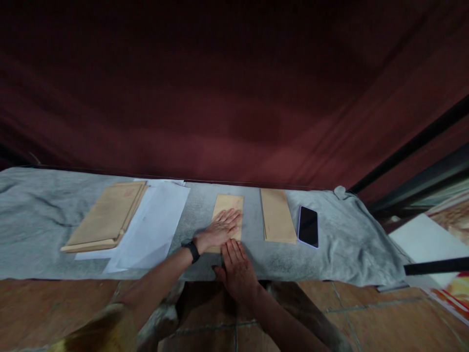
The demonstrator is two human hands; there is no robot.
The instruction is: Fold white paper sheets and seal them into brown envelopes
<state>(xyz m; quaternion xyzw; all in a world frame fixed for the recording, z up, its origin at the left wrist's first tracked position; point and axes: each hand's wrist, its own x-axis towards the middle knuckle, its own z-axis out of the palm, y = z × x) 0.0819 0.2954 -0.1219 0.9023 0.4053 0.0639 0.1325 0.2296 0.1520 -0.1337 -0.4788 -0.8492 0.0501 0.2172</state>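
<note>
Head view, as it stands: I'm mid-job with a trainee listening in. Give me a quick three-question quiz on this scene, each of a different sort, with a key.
1. Which wrist wears the dark wristwatch?
A) left
B) right
C) neither

2. True or false: neither hand touches an envelope.

3. Fill in: the white paper sheets lie partly under the ____.

Key:
1. A.
2. False: the left hand rests on a small brown envelope, with the right hand at its near end.
3. Stack of large brown envelopes.
</note>
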